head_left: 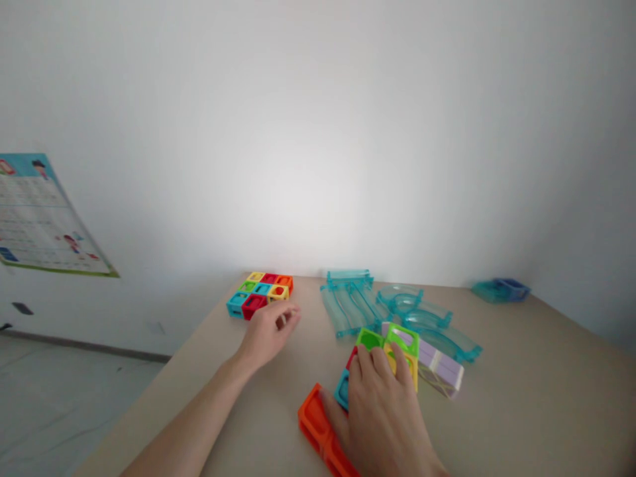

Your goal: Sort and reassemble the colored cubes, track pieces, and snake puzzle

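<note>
My left hand [271, 331] hovers over the table just in front of a flat group of coloured cube blocks [262, 289]. Its fingers are curled toward the thumb, and nothing shows between them. At the front, my right hand [382, 397] lies over a second cluster of blocks, its fingers bent over them and its thumb against a long orange block [320, 427]. A green block [405, 339], a yellow block [412, 371] and a blue block [342, 389] show around the fingers. The palm hides the rest of this cluster.
Clear teal track pieces [350, 305] and curved teal pieces [430, 331] lie behind the right hand. Beside it rests a pale purple box [440, 364]. Blue and teal parts [501, 290] sit at the far right by the wall [318, 132]. A poster [50, 218] hangs at left.
</note>
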`<action>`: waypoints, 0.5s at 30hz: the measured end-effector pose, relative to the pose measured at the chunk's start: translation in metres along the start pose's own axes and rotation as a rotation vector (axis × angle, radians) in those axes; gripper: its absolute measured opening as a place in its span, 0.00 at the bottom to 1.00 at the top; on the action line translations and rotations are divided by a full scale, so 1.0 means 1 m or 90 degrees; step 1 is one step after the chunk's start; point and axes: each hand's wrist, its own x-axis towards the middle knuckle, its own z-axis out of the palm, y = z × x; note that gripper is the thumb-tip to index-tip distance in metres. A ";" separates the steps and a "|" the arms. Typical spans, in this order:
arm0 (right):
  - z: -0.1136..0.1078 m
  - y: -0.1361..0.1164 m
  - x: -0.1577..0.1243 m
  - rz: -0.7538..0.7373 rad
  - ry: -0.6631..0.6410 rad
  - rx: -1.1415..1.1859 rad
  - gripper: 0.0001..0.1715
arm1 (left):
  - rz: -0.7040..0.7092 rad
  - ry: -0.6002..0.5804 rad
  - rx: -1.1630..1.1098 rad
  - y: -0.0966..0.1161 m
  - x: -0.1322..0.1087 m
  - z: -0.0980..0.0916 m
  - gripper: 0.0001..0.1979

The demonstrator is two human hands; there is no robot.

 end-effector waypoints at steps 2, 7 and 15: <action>0.002 0.001 -0.002 -0.013 0.012 0.012 0.32 | 0.097 -0.104 -0.085 0.014 -0.007 0.010 0.12; 0.005 0.000 -0.006 -0.119 0.020 0.074 0.32 | 0.169 -0.249 -0.147 0.027 -0.016 0.016 0.16; 0.005 -0.002 -0.004 -0.230 -0.026 0.121 0.31 | 0.197 -0.330 -0.104 0.013 -0.008 0.011 0.10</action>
